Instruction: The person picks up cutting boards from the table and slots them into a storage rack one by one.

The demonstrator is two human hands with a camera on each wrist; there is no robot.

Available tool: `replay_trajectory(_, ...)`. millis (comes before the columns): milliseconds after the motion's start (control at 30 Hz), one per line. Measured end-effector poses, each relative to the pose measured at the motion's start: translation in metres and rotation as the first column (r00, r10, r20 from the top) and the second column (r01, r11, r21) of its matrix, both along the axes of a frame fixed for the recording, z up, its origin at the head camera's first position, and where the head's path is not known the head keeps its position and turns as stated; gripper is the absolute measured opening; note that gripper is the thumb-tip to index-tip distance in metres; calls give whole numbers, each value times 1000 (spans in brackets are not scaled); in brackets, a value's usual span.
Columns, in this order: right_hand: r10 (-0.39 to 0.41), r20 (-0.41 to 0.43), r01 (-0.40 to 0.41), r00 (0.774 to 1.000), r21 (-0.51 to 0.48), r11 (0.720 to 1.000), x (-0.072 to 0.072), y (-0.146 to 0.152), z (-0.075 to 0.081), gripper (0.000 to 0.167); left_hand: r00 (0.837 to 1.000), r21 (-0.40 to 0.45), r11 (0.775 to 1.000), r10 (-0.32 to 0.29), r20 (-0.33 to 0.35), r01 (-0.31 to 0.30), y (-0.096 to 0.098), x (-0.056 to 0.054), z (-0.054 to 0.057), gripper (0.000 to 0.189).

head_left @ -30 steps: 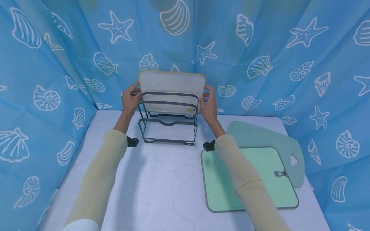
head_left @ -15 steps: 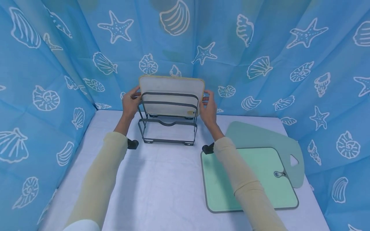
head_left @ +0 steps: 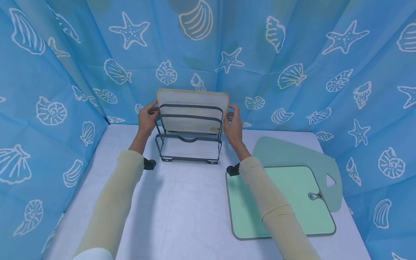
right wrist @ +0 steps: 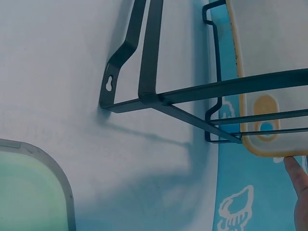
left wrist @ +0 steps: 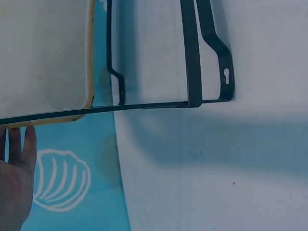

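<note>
A white cutting board with a yellow rim stands nearly upright in the rear part of a black metal rack. By its left edge my left hand holds it, while my right hand grips the opposite edge. In the left wrist view, fingertips meet the board's rim beyond the rack's side bar. A finger touches the rim in the right wrist view, near the board's yellow oval. The rack's front slots hold nothing. My thumbs are partly hidden.
To the right lie two more cutting boards, a light green one with a grey edge overlapping a darker green one with a triangular hole. A blue shell-patterned curtain hangs close behind the rack and around the white-covered table.
The white cutting board has moved down into the rack's rear part, both hands lowering slightly with it. Neither the rack nor the green boards have moved.
</note>
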State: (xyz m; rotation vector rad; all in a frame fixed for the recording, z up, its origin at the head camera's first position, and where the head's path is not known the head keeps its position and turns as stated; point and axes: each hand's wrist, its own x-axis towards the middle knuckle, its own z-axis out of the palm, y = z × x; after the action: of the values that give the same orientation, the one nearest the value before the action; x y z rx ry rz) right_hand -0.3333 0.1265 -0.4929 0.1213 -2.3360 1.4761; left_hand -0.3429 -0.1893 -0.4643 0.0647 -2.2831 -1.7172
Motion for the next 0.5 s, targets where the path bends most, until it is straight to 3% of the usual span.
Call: replay_trajectory(500,8,16,-8,1000,8,1000,2,-3,-3,47,999,-3,1000,24,25,-24,-1,-1,-7,44)
